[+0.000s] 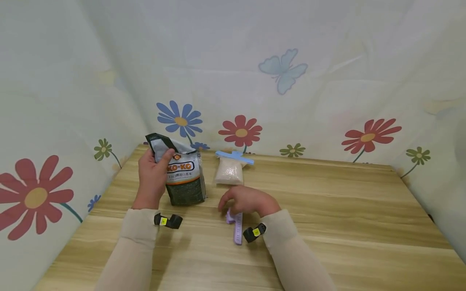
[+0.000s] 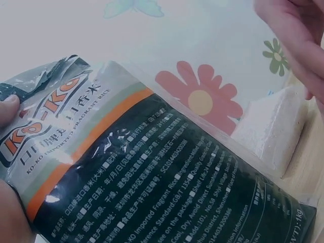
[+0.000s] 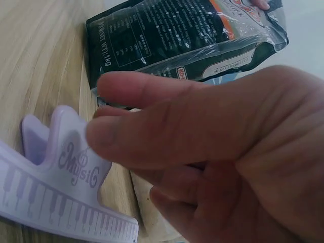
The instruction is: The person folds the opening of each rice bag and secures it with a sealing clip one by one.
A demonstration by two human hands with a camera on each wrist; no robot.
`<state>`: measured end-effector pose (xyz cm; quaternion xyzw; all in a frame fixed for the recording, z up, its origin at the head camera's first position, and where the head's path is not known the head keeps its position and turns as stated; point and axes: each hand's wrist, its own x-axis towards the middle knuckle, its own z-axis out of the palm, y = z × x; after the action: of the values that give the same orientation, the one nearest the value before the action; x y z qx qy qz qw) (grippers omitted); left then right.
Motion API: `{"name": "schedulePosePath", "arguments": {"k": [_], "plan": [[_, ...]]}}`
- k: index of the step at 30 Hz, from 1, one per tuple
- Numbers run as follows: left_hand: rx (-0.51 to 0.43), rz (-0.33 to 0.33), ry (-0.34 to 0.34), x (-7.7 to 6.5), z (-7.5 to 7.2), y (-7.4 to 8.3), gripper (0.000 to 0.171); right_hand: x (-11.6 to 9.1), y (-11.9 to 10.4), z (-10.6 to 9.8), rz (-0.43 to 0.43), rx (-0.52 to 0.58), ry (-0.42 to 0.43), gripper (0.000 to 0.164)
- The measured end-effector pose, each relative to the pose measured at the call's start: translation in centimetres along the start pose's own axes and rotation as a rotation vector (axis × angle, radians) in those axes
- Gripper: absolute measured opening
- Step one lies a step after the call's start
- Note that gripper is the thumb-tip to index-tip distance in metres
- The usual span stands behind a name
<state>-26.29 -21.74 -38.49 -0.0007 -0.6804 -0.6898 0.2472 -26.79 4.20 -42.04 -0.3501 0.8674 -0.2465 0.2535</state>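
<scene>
My left hand (image 1: 150,180) grips the folded upper part of a green and silver KO-KO rice bag (image 1: 185,190), thumb across its front. The bag stands upright on the table, its printed side towards me. Over a purple bag clip (image 1: 238,231) with piano-key print hovers my right hand (image 1: 252,201), its fingers loosely bent and nothing between them. In the right wrist view, the thumb tip overlaps the edge of the clip's handle (image 3: 76,152). Behind that hand sits a small clear bag of white grains (image 1: 229,171), with a blue clip (image 1: 234,157) across its top.
The wood-grain table (image 1: 338,218) runs back to a pale cloth backdrop (image 1: 218,60) printed with flowers and a butterfly. Cloth also hangs along the left and right sides. A black band with a small camera is on each wrist.
</scene>
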Motion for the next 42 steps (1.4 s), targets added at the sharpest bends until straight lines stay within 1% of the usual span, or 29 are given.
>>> {"name": "schedulePosePath", "arguments": {"k": [2,5,10,12,17,22,27,31,33,35,38,42], "plan": [[-0.022,-0.007,0.003,-0.1,-0.1,0.0,0.014,0.1,0.0,0.1,0.004,-0.018,-0.011,0.027],[-0.06,-0.004,-0.004,-0.2,-0.2,-0.1,0.012,0.1,0.1,0.3,0.005,-0.077,-0.02,0.024],[-0.087,-0.007,-0.02,-0.4,-0.2,-0.3,0.011,0.1,0.2,0.7,0.042,-0.144,-0.016,0.018],[-0.092,-0.004,-0.027,-0.5,-0.2,-0.3,0.01,0.0,0.2,0.8,0.059,-0.14,-0.015,0.016],[-0.12,0.011,-0.035,-0.5,-0.2,-0.1,0.008,-0.2,0.2,0.7,0.064,-0.116,-0.021,0.015],[-0.174,0.013,-0.047,-0.4,-0.2,0.2,0.008,-0.3,0.2,0.3,0.042,-0.085,-0.029,0.016],[-0.193,0.003,-0.064,-0.5,-0.2,0.4,0.006,-0.3,0.5,0.2,-0.005,0.018,-0.065,0.015],[-0.198,-0.009,-0.078,-0.4,-0.3,0.3,0.006,-0.4,0.6,0.1,-0.022,0.105,-0.079,0.014],[-0.205,-0.015,-0.085,-0.3,-0.4,0.2,0.007,-0.4,0.6,0.0,-0.032,0.138,-0.078,0.016],[-0.201,-0.016,-0.085,-0.3,-0.5,0.1,0.008,-0.4,0.5,-0.1,-0.045,0.16,-0.079,0.022],[-0.209,-0.013,-0.081,-0.1,-0.5,0.1,0.009,-0.4,0.5,-0.2,-0.053,0.139,-0.074,0.029],[-0.193,-0.004,-0.065,0.1,-0.4,-0.1,0.01,-0.5,0.2,-0.5,-0.046,0.075,-0.053,0.024]]}}
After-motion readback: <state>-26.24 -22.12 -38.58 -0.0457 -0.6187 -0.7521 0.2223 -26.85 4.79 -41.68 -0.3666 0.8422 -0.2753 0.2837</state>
